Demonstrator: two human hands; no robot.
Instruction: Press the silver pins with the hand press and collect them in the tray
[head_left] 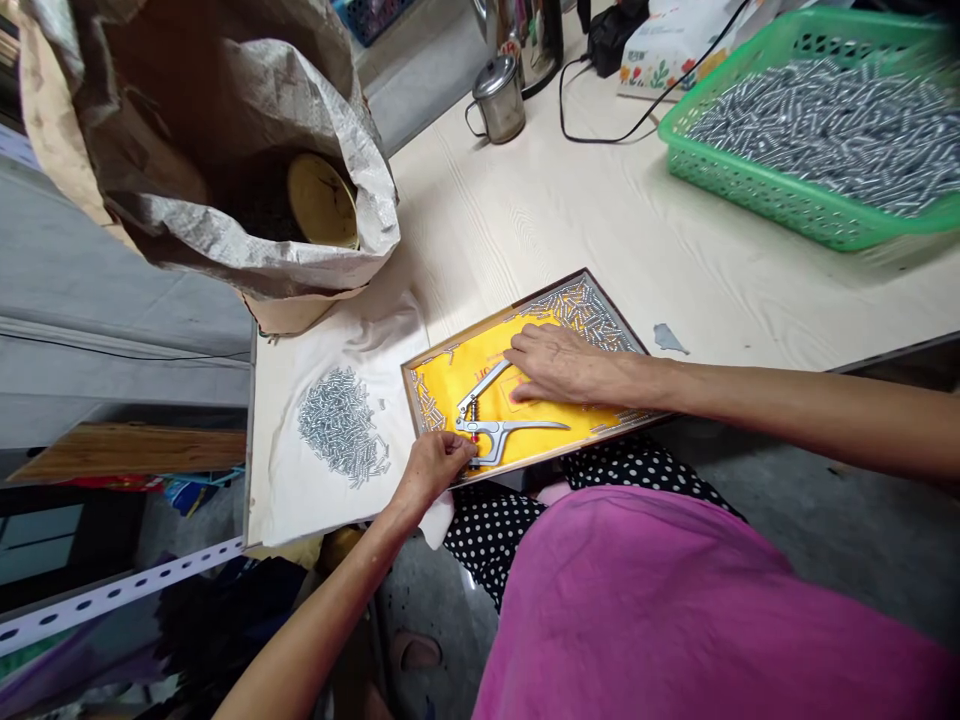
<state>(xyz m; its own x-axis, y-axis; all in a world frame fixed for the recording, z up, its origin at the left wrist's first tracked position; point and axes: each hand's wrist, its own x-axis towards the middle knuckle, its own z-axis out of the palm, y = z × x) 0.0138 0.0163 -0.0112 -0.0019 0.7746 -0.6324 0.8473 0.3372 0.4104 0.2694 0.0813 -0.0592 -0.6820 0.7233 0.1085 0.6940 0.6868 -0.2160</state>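
Silver hand-press pliers (495, 435) with a coil spring and a red part at the jaw lie in a shallow tray (409, 395) lined with yellow. My right hand (559, 362) lies over the upper handle, with its fingers bent around the end and its thumb below. The lower handle is bare and the two handles stand apart. At the jaw, my left hand (439, 465) has thumb and fingers pinched together; what they hold is hidden. Small silvery metal pieces (585, 315) lie along the tray's edges, thickest in the far right corner.
On a white cloth (285, 500) left of the tray lies a heap of metal pieces (341, 425). A large paper sack (322, 270) with a yellow bowl (322, 200) stands behind. A green basket (757, 205) of metal pieces, a metal mug (499, 105) and a black cable (600, 138) are farther back.
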